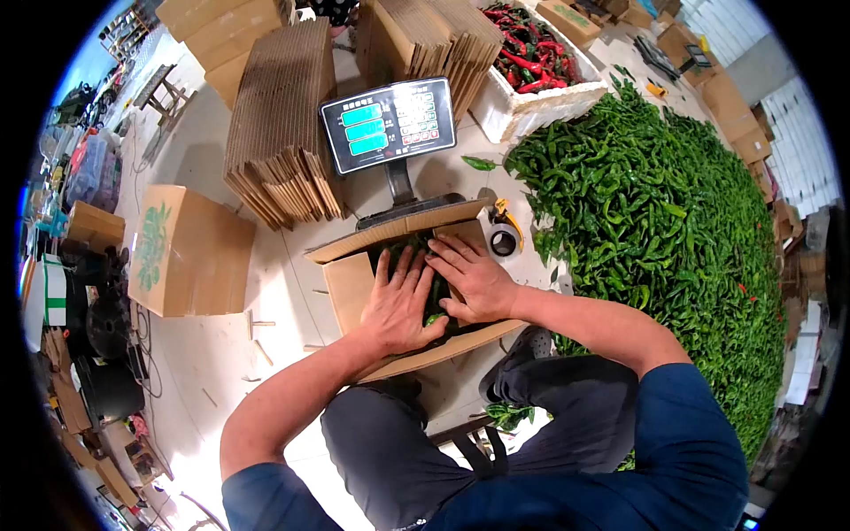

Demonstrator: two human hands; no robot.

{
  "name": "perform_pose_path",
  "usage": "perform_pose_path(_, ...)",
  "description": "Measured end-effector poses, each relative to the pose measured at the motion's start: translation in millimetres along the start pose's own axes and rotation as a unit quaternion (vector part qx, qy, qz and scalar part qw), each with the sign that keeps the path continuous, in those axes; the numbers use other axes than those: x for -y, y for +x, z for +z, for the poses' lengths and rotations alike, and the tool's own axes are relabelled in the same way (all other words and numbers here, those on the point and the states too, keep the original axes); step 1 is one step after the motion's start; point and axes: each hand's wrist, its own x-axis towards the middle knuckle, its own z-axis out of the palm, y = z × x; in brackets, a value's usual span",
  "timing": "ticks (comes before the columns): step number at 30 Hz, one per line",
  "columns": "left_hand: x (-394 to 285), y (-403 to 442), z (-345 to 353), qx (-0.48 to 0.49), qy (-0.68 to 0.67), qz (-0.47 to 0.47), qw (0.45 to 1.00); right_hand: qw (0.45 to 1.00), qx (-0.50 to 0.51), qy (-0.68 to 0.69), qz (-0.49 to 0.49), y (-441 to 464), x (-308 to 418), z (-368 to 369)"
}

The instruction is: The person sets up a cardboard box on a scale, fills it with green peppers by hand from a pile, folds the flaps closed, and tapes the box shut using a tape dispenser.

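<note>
An open cardboard box (354,288) stands between my knees with its flaps folded outward. Dark green peppers (436,296) show inside it between my hands. My left hand (400,305) lies flat on the peppers, fingers stretched toward the far side. Beside it my right hand (474,279) rests palm down over the peppers and the box's right side, its fingers extended. Neither hand grips anything. Behind the box is a weighing scale (388,124) with a lit display; its digits are too small to read.
A large heap of green peppers (646,203) covers the floor at right. A foam crate (540,106) holds red peppers. Stacked flattened cartons (283,124) stand behind, and a closed carton (190,252) sits at left. A tape dispenser (505,234) lies right of the box.
</note>
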Motion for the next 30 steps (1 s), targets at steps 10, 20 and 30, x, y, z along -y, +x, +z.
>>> perform_pose_path(10,-7,-5,2,0.019,0.029,-0.009,0.999,1.0,-0.019,-0.007,-0.015,5,-5,-3)
perform_pose_path(20,-6,2,5,0.081,0.06,-0.033,0.994,0.998,0.009,-0.054,0.013,16,7,9)
perform_pose_path(30,-6,0,4,0.026,0.06,-0.018,0.998,0.988,0.032,0.142,0.055,3,-5,-11)
